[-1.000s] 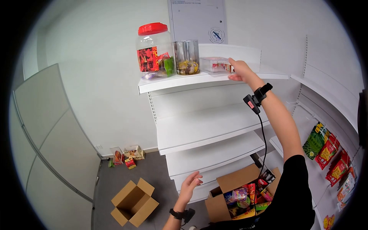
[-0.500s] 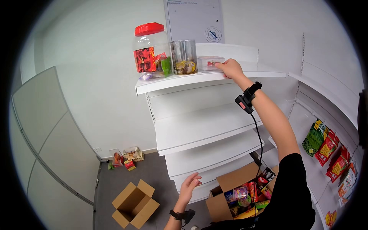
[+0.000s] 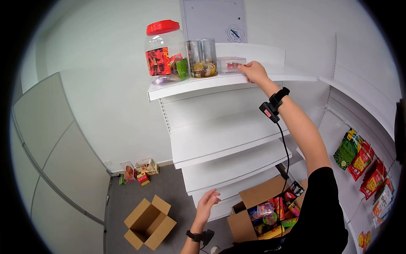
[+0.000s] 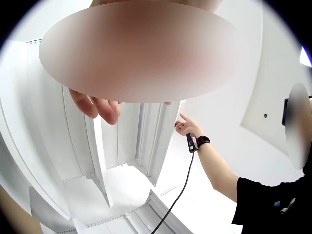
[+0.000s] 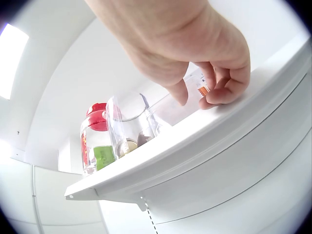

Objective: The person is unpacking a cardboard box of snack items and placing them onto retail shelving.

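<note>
A low clear plastic box (image 3: 230,66) with red and white contents sits on the top shelf, beside a clear canister (image 3: 203,59) holding yellow and brown wrapped pieces. At the box's right end is my right hand (image 3: 255,72). In the right wrist view, my right hand (image 5: 195,53) has its fingers curled at the box and the thumb apart from them, with a bit of orange wrapper showing between. My left hand (image 3: 206,204) hangs low before the lower shelves and holds nothing; the fingers are relaxed in the left wrist view.
A red-lidded jar (image 3: 164,53) stands at the shelf's left end. Below are an open carton of snacks (image 3: 266,197) and another open carton (image 3: 150,224) on the floor. Small packs (image 3: 141,171) lie by the wall. Snack bags (image 3: 361,163) hang at right.
The clear box has slid left along the shelf, up beside the canister, with my right hand following at its right end. Over the last half second both stay in place. My left hand barely moves.
</note>
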A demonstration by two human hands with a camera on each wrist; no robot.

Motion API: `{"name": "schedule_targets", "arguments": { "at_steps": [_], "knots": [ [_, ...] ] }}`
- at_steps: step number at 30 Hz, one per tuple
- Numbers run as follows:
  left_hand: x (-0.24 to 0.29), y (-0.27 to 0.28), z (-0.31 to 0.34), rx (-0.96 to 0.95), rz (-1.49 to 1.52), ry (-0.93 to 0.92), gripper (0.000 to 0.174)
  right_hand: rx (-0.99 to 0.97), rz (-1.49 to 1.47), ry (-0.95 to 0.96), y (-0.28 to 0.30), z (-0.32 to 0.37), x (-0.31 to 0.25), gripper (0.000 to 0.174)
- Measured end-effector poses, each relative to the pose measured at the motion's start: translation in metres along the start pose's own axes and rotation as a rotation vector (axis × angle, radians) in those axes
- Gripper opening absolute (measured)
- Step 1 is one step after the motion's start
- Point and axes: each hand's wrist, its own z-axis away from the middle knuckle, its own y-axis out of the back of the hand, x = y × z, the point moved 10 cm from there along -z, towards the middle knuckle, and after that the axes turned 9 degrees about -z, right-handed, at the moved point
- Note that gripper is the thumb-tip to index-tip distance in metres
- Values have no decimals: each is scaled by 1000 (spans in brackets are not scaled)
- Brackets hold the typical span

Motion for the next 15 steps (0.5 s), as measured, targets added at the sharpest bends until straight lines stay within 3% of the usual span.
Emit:
{"name": "schedule_targets", "arguments": {
  "at_steps": [5,8,15],
  "knots": [
    [-2,-7,-1,-28,-8,13,43,112,-87,79,20,22,2,56],
    [-6,-13,-2,-44,2,30,44,187,-217,87,38,46,20,51],
    [-15,-33,-10,-103,38,78,44,131,-576,-74,68,134,67,39]
  ]
}}
